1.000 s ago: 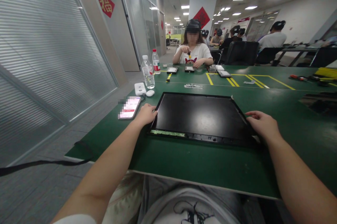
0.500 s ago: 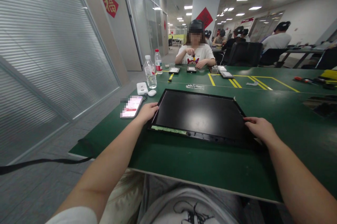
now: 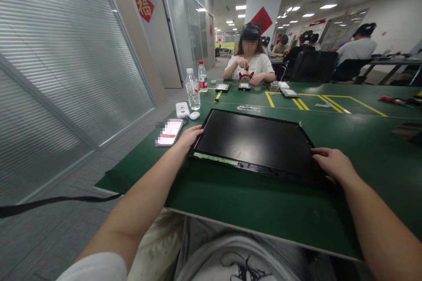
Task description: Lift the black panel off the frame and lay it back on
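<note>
A large black flat display panel [image 3: 257,140] lies on the green table [image 3: 250,202] in front of me, with a pale green strip along its near edge. My left hand [image 3: 190,136] grips the panel's left edge, fingers curled over it. My right hand [image 3: 332,163] holds the panel's right near corner, fingers closed on the edge.
Left of the panel lie a lit phone [image 3: 169,133], a white charger [image 3: 182,109], a white earbud case [image 3: 194,115] and two water bottles [image 3: 193,89]. Across the table a person [image 3: 249,63] works on small devices. Yellow tape lines [image 3: 296,101] mark the far table. More people sit at the back right.
The panel has slid slightly away and leftwards with both hands still on its edges; my view has shifted to the left.
</note>
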A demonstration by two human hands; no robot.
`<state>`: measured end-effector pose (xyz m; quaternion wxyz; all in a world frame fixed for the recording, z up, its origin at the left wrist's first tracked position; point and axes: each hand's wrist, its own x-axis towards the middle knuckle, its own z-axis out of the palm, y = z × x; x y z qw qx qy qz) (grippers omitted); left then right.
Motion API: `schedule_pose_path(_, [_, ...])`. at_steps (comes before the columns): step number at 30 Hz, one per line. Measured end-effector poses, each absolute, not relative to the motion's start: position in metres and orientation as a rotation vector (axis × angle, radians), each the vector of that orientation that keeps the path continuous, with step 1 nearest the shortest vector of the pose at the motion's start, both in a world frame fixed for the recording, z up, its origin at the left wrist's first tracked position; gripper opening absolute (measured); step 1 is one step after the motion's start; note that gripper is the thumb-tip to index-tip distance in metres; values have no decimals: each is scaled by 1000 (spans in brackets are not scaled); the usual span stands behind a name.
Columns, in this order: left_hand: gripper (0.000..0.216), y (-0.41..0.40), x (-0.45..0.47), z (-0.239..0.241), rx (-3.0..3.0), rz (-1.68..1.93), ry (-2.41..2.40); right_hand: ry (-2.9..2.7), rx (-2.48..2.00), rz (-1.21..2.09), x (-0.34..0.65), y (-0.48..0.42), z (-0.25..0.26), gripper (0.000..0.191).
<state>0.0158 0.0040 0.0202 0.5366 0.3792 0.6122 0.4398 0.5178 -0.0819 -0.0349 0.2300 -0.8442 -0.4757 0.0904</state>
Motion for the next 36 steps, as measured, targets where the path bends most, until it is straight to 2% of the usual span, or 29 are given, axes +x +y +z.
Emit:
schedule_pose_path(6, [82,11,14,11,785,1118,1243,-1387,-2306,214,529,-78,-43,36])
schedule_pose_path(11, [85,17,12,-2,776,1122,1139,-1397,-2320,216,534,-77,-46,37])
schedule_pose_path(17, [100,15,7,-2,804,1045,1098,-1387,-2326,230,533,-77,-43,37])
schedule_pose_path(26, [57,1,9,11,968,937,1175,-1356,-2296,219,530,-78,-46,34])
schedule_pose_path(36, [53,-6,12,18,1019,963,1217,-1408,-2327,179,527,-77,-49,37])
